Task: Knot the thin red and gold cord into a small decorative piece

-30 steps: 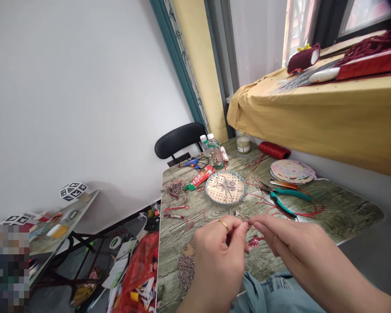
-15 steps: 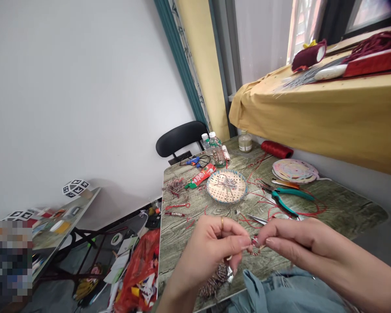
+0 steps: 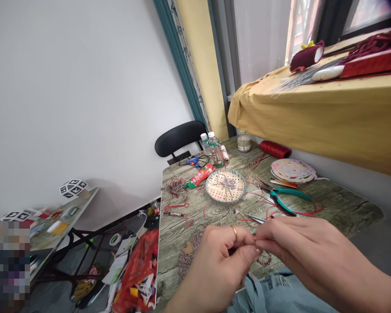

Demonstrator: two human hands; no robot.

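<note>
Left hand [image 3: 222, 260], right hand [image 3: 301, 244] pinching red cord [image 3: 265, 261], fingertips together; cord curls below right hand, long axis unclear.

There is room low over the bench [image 3: 352, 211] right of the green pliers [image 3: 280, 203]. A small gap sits between the short red cords [image 3: 174, 213] and the fuzzy mat [image 3: 184, 265]. The pointy metal tool [image 3: 256, 218] and round basket [image 3: 211, 193] block the middle.

A head-worn camera looks forward and down over the wearer's own hands [image 3: 244, 248], close in the foreground, toward a wood-grain table [image 3: 195, 221], with a pale wall [image 3: 68, 87] at frame left (the lone view, tilted, so the table edge slants).
</note>
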